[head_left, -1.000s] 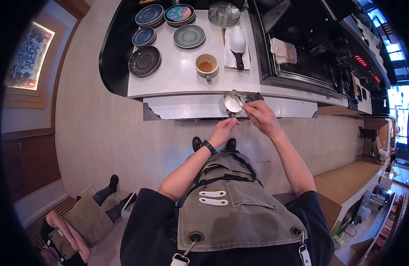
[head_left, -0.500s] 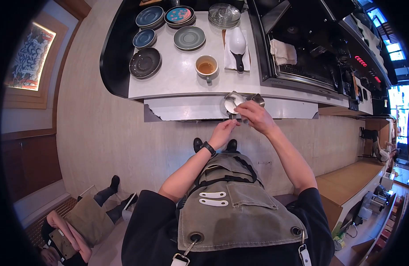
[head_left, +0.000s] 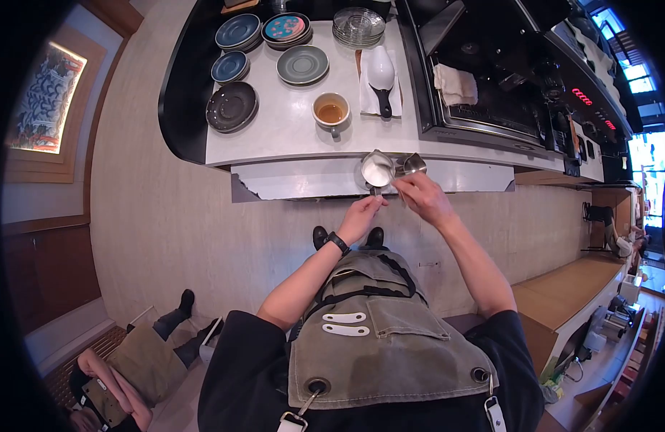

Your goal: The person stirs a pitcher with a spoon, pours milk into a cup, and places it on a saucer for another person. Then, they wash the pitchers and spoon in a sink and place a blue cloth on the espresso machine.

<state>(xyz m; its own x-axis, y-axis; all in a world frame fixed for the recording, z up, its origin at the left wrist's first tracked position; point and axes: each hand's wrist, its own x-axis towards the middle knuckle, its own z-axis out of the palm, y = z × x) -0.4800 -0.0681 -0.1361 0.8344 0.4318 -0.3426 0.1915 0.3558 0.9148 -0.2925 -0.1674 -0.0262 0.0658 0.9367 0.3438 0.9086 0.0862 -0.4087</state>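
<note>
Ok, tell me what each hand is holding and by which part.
The left hand grips the steel milk pitcher by its handle. The right hand holds a smaller steel pitcher; where exactly cannot be told.

Beige tile floor (head_left: 167, 209), wood bench (head_left: 563, 291), bright windows (head_left: 646, 147)

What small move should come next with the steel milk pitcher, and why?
Probably carry the steel pitcher of white milk forward over the white cup of brown coffee. The left hand grips its handle, the right hand holds a smaller steel pitcher, and the cup stands apart on the white counter.
</note>
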